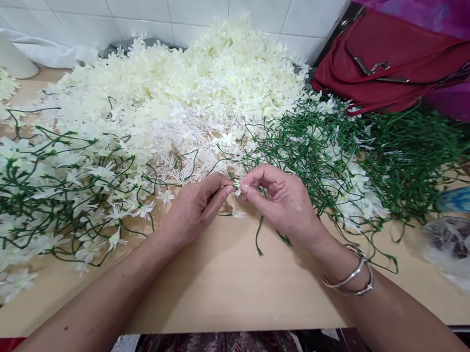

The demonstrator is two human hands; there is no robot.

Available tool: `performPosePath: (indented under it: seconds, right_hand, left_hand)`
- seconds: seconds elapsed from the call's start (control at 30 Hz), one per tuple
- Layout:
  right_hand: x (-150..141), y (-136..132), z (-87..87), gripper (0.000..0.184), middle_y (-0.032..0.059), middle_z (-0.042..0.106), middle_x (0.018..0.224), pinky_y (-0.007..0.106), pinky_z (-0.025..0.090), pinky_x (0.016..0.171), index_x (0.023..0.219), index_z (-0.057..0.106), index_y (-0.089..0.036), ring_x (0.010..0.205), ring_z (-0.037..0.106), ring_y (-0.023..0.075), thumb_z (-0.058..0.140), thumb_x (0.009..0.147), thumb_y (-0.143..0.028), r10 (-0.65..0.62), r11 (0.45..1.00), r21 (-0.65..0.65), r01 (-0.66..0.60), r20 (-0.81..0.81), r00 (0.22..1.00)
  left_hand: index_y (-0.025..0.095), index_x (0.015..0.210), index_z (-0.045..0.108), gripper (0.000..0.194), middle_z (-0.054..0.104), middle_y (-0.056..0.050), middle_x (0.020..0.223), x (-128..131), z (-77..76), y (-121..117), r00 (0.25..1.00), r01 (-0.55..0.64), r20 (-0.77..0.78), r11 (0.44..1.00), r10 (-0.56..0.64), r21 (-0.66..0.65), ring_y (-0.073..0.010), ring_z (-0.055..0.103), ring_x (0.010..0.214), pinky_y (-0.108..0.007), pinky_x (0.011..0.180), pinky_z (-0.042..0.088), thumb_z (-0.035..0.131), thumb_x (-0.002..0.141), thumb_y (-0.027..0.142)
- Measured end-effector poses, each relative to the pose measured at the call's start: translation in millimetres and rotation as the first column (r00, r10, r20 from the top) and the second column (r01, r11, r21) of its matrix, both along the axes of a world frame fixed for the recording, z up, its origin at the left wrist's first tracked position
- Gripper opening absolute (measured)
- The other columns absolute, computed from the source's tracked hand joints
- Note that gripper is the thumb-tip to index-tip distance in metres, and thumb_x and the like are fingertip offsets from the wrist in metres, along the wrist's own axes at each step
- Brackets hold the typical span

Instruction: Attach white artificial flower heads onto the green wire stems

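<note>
Over the middle of the table, my left hand (199,206) and my right hand (278,197) meet with their fingertips pinched at a small white artificial flower (237,187). The left thumb and forefinger grip it near a bit of green stem. On the other side, my right thumb and forefinger pinch its white part; the exact piece between them is too small to make out. Just behind the hands lie white stamen pieces (179,142) and loose petals. A green stem (258,237) lies on the table below my right hand.
A big heap of cream petals (215,73) stands against the tiled wall. Stemmed white flowers (45,205) spread at left; green stems (401,163) pile at right. A red handbag (401,60), a blue-patterned item (464,198) and a clear plastic bag (456,249) sit along the right side.
</note>
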State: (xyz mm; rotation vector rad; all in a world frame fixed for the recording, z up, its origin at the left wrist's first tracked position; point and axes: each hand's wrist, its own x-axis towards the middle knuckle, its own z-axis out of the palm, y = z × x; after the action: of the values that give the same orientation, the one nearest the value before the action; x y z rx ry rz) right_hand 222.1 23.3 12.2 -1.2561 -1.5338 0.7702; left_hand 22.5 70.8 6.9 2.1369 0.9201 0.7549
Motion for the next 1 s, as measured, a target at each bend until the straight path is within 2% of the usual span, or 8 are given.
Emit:
performPosePath:
  seconds: [0.13,0.27,0.47,0.6,0.83,1.0]
  right_hand:
    - [2.1,1.6,-2.0,0.004,0.0007,0.068,0.079,0.032,0.049,0.068,0.089,0.069,-0.022,0.072,0.062,0.016,0.067,0.093,-0.022,0.022,0.999,-0.032,-0.021,0.023,1.0]
    - [1.8,2.2,-4.7,0.004,0.0006,0.069,0.078,0.032,0.05,0.067,0.089,0.069,-0.022,0.072,0.063,0.0158,0.068,0.093,-0.023,0.02,0.999,-0.049,-0.021,-0.008,1.0]
    - [-1.0,3.4,-8.6,0.007,-0.0005,0.067,0.073,0.03,0.05,0.062,0.089,0.066,-0.021,0.066,0.062,0.0143,0.07,0.092,-0.027,0.054,0.993,-0.101,-0.068,-0.133,0.99]
    - [-2.2,5.4,-12.1,0.011,-0.0009,0.067,0.073,0.028,0.05,0.06,0.088,0.065,-0.02,0.065,0.062,0.0131,0.073,0.089,-0.028,0.068,0.988,-0.121,-0.092,-0.189,0.98]
    - [-2.7,7.6,-14.4,0.017,-0.0002,0.07,0.072,0.028,0.054,0.062,0.088,0.066,-0.02,0.065,0.066,0.0126,0.076,0.091,-0.033,0.109,0.983,-0.111,-0.145,-0.284,0.953]
    - [-1.7,9.4,-16.1,0.025,-0.0003,0.072,0.073,0.029,0.058,0.065,0.089,0.067,-0.021,0.066,0.068,0.0127,0.079,0.09,-0.042,0.108,0.968,-0.178,-0.177,-0.34,0.934]
  left_hand:
    - [0.02,0.097,0.065,0.02,0.052,0.006,0.064,2.0,-4.4,0.1,0.999,0.003,0.039,1.0,-0.003,-0.001,-0.0114,0.046,0.058,-0.023,0.058,0.033,0.053,0.105,0.033]
    - [0.021,0.098,0.065,0.02,0.055,0.006,0.068,2.5,-5.7,-0.2,0.999,0.013,0.047,1.0,-0.012,-0.014,-0.0116,0.047,0.06,-0.024,0.06,0.033,0.053,0.106,0.033]
    - [0.02,0.093,0.063,0.019,0.055,0.006,0.07,4.1,-8.5,-2.2,0.996,0.003,0.088,1.0,-0.003,-0.002,-0.0108,0.046,0.06,-0.023,0.059,0.034,0.053,0.105,0.03]
    - [0.02,0.092,0.062,0.018,0.051,0.007,0.066,5.2,-8.8,-2.8,0.998,-0.026,0.063,1.0,0.027,-0.002,-0.0101,0.043,0.058,-0.022,0.058,0.033,0.053,0.104,0.03]
    - [0.019,0.091,0.062,0.017,0.048,0.008,0.064,4.6,-8.2,-2.0,0.997,-0.024,0.077,1.0,0.023,0.01,-0.009,0.041,0.057,-0.021,0.057,0.032,0.054,0.104,0.027]
    - [0.019,0.091,0.063,0.018,0.048,0.007,0.067,4.2,-8.7,-1.7,0.998,-0.023,0.06,1.0,0.023,-0.002,-0.0083,0.042,0.058,-0.021,0.057,0.032,0.054,0.104,0.025]
